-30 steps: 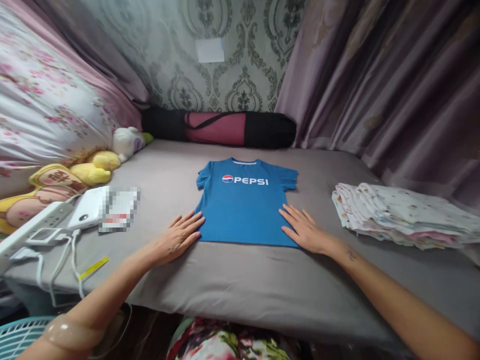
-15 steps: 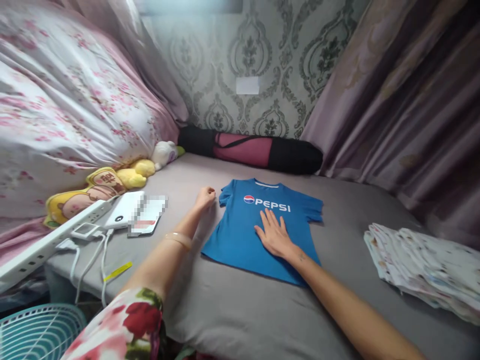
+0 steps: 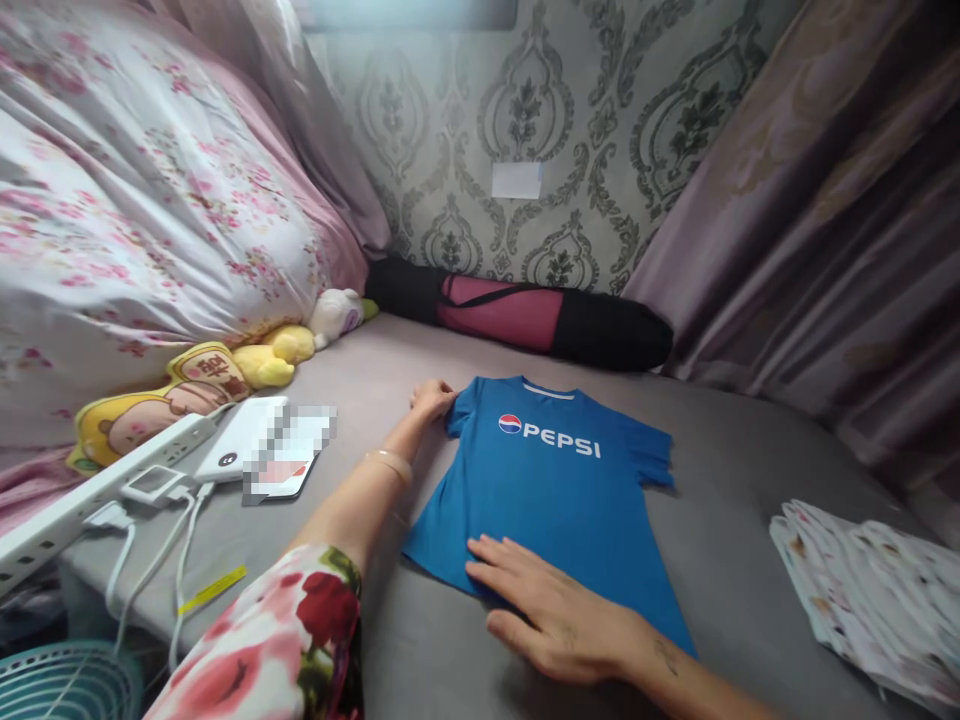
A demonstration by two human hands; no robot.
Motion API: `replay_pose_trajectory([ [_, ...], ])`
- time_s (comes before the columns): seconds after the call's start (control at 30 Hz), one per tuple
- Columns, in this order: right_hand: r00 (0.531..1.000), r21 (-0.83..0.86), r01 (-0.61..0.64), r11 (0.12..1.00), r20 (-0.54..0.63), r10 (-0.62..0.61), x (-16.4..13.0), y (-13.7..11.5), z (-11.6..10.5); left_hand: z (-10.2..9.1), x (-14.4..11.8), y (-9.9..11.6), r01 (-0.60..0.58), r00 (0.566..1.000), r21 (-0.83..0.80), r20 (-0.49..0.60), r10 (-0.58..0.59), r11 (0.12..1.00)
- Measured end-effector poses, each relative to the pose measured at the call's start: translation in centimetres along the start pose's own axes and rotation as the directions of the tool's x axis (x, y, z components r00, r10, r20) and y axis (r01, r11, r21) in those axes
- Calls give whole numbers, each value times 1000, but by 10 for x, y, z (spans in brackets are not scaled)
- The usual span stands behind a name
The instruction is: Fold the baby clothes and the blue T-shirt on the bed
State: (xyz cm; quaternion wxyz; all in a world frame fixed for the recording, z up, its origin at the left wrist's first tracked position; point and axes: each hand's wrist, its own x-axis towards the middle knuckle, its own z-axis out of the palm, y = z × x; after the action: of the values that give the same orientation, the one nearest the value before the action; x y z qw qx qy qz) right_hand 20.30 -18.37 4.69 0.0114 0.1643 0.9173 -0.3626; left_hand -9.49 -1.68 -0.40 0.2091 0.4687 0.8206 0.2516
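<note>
A blue Pepsi T-shirt [image 3: 551,500] lay flat, front up, on the grey bed [image 3: 720,470] at centre frame, collar toward the back wall, hem toward the viewer. Left hand [image 3: 433,398] reached to the shirt's sleeve at centre-left, fingers curled at the sleeve edge; whether they actually pinched the cloth couldn't be told. A pale bangle [image 3: 389,462] sat on that wrist, w/ a floral sleeve [image 3: 277,645] at lower left. Right hand [image 3: 551,610] lay palm down at lower centre, fingers spread & flat, pressing the hem corner nearest the viewer, partly on shirt, partly on bed.

Behind the shirt, against the patterned wall, lay a black & pink rolled bag [image 3: 525,320]. At left, a floral quilt [image 3: 142,210] was heaped up, w/ yellow plush toys [image 3: 187,385] & a white one [image 3: 336,312] along its foot. Just below them: a white power strip [image 3: 82,500] w/ cables, a white power bank [image 3: 238,452] & a blurred-out flat item beside it. Lower right: a stack of folded printed cloths [image 3: 870,595], well apart from the shirt. Purple curtain [image 3: 825,230] filled the right side. Teal fan grille [image 3: 60,685] in lower-left corner.
</note>
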Motion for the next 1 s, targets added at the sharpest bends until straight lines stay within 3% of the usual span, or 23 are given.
replay_pose_trajectory([
  [0.07,997,89,42,995,-62,-36,15,5,-15,1,3,3,28,1000,25,8,-28,999],
  [0.17,959,75,9,997,-282,12,55,36,-41,4,6,6,56,998,46,10,-57,997],
  [0.3,811,-12,-275,961,-540,225,124,97,-73,9,8,8,90,996,44,-7,-90,995],
  [0.47,652,26,-549,836,-612,448,185,141,-87,9,11,8,109,994,-17,-26,-109,994],
  [0.57,598,35,-598,801,-646,475,199,151,-81,2,17,8,75,996,-84,-41,-78,994],
  [0.73,571,-11,-627,779,-686,451,203,155,-71,-4,33,15,14,987,-136,-156,-36,991],
  [0.9,542,-17,-674,738,-690,480,206,149,-71,7,33,23,-13,969,-87,-248,-9,996],
  [1.0,533,-24,-697,716,-686,496,207,147,-71,15,24,19,-68,967,75,-241,84,995],
])
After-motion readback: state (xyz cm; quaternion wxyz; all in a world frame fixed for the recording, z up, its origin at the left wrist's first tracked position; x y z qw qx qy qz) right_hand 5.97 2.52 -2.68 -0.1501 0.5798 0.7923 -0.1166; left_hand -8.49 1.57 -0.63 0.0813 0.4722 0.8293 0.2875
